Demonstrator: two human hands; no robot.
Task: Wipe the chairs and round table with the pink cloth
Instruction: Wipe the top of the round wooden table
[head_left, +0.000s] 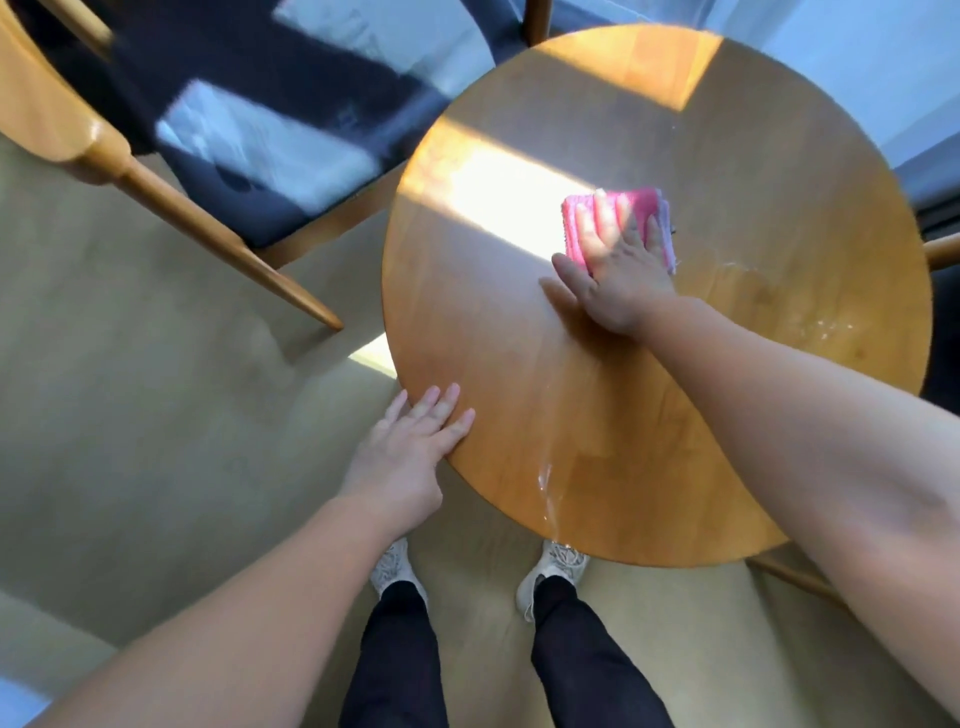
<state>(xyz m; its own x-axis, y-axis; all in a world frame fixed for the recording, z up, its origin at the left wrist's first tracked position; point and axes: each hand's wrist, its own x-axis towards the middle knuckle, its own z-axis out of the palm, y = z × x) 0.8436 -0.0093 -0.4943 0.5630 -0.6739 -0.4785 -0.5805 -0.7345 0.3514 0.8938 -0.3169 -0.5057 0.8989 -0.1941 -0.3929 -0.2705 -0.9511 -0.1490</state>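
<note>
1. Left hand (410, 447) lies flat with straight fingers on the near-left rim of the table (649, 415), holding nothing.
2. Right hand (618, 275), fingers spread and straight, presses the folded cloth (644, 208) onto the tabletop beside a sunlit patch.
3. Wet streaks (550, 493) shine towards the near edge.
4. A chair (104, 150) stands left of the table.

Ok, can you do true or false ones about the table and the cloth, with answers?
The right hand presses the pink cloth flat on the round wooden table. True.
The left hand holds a spray bottle. False: it rests open on the table's edge.
The cloth lies on the chair. False: it is on the table.
Wet streaks show on the tabletop. True.
The person is barefoot. False: they wear pale trainers.
</note>
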